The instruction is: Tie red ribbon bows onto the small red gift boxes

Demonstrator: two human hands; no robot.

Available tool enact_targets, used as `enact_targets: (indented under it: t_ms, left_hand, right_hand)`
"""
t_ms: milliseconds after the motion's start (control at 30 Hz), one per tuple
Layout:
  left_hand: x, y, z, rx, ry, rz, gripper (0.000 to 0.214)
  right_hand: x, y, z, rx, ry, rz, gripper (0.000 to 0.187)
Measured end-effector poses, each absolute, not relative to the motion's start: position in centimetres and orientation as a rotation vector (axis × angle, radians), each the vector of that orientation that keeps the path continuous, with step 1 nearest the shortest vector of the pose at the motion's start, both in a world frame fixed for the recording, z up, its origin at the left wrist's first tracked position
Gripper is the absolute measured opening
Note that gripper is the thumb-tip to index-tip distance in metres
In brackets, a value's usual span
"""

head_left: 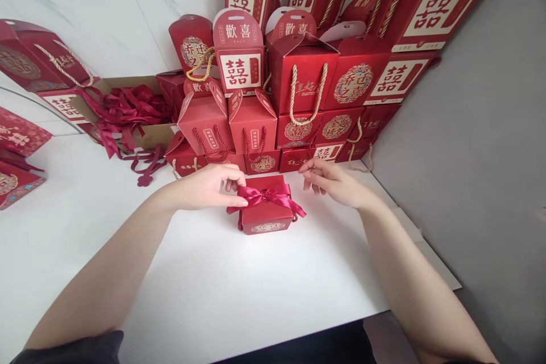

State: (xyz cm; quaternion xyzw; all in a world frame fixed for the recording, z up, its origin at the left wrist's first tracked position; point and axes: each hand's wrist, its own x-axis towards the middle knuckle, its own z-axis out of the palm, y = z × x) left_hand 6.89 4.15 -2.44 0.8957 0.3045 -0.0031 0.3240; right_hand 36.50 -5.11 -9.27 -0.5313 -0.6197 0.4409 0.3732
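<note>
A small red gift box stands on the white table in front of me, with a shiny crimson ribbon bow tied across its top. My left hand is at the box's left side, thumb and fingers closed around the left loop of the bow. To the right of the box, my right hand is raised a little off the table. Its fingers are loosely bent and apart, and nothing shows between them. Dark red cords hang at both sides of the box.
Stacked red gift boxes with rope handles form a wall behind the small box. At the back left, a cardboard box holds tangled crimson ribbons. More red boxes sit at far left. A grey wall bounds the right side.
</note>
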Motion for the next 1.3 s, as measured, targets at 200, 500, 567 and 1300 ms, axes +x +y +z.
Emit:
enact_targets:
  t_ms: [200,500,567,1300]
  left_hand:
    - [6.7,3.7,-1.9,2.167,0.829,-0.142,0.031]
    - [6.8,4.6,-2.8,1.942,0.718,-0.165,0.024]
    - [6.6,5.1,-3.2,1.872,0.684,-0.189,0.023]
    - [5.2,4.0,-0.9,2.228,1.044,0.149,0.046]
  right_hand:
    - [32.0,-4.9,-9.0,-1.158,-1.48,1.364,0.034]
    - [32.0,-4.3,-9.9,-1.077,-1.52,1.508,0.039]
    - [32.1,-4.1,-10.0,-1.04,-1.54,1.52,0.039]
    - [33.9,-4.8,-9.9,-1.225,-1.629,1.36,0.043]
